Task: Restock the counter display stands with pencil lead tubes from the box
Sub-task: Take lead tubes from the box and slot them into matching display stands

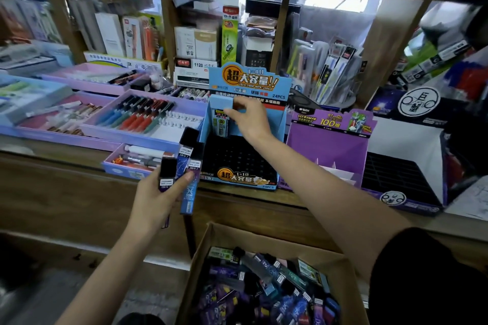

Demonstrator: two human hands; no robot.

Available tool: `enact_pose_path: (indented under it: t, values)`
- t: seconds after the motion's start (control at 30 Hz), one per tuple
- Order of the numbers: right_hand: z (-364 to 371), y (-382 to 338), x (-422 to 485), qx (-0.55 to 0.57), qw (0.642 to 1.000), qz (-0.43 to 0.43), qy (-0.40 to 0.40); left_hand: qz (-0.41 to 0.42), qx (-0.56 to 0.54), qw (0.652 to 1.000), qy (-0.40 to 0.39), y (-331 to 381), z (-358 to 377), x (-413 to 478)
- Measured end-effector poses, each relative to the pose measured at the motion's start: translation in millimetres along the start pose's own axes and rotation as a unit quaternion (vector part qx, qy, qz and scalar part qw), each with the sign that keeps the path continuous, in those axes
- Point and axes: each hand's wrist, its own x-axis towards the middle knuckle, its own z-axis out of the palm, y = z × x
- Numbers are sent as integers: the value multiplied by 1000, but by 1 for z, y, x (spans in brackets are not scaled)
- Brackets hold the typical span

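Note:
A blue counter display stand [280,129] with a black slotted tray stands on the wooden counter. My right hand [250,119] pinches the light-blue cap of a lead tube [221,120] standing upright at the stand's back left. My left hand [155,198] grips three lead tubes [188,163] with black caps, fanned out just left of the stand's front corner. Below me, an open cardboard box [211,243] holds several loose lead tubes [266,285] in purple, blue and green.
A purple display stand [327,145] sits right of the blue one, then a dark one with white walls [412,140]. Lilac pen trays [137,134] fill the counter's left side. Stocked shelves rise behind the counter.

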Motion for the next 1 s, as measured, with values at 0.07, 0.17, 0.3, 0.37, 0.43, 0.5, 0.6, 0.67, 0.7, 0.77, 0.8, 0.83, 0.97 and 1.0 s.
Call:
enact_pose_path:
  t: [0.07,0.17,0.3,0.37,0.43,0.5,0.6,0.67,0.7,0.77,0.8,0.83,0.97,1.0]
  values:
    - [1,5,3,-8,1000,-1,-15,-6,-12,1000,-3,-1,0,0]
    - [2,8,9,-23,1000,13,-18,-14,-27,1000,-5,-3,0,0]
    - [5,9,13,-69,997,31,-21,-24,-32,999,-3,-7,1,-1]
    - [5,10,16,-115,992,32,-35,-30,-34,999,-10,-9,2,-3]
    - [2,8,15,-192,979,46,-55,-39,-40,998,-10,-9,4,-4]
    - [-3,1,5,-250,964,58,-67,-47,-48,998,-9,-8,7,-5]
    - [-18,-7,-28,-122,989,58,-68,-54,-62,996,-16,-4,15,-7]
    - [-32,-11,-61,42,990,94,-98,-49,-68,996,-31,0,23,-9]
    - [-37,-10,-75,108,979,116,-124,-47,-73,995,-39,2,28,-10]
    - [-48,-6,-98,168,964,147,-148,-43,-83,994,-65,8,42,-13]
    - [-52,-4,-107,174,962,154,-143,-39,-82,993,-79,11,49,-15]
    - [-57,-1,-113,175,963,157,-135,-33,-78,992,-92,12,57,-17]
    - [-85,6,-129,190,965,133,-118,-20,-69,991,-115,20,84,-24]
    - [-95,7,-132,193,966,127,-115,-16,-65,991,-116,22,90,-25]
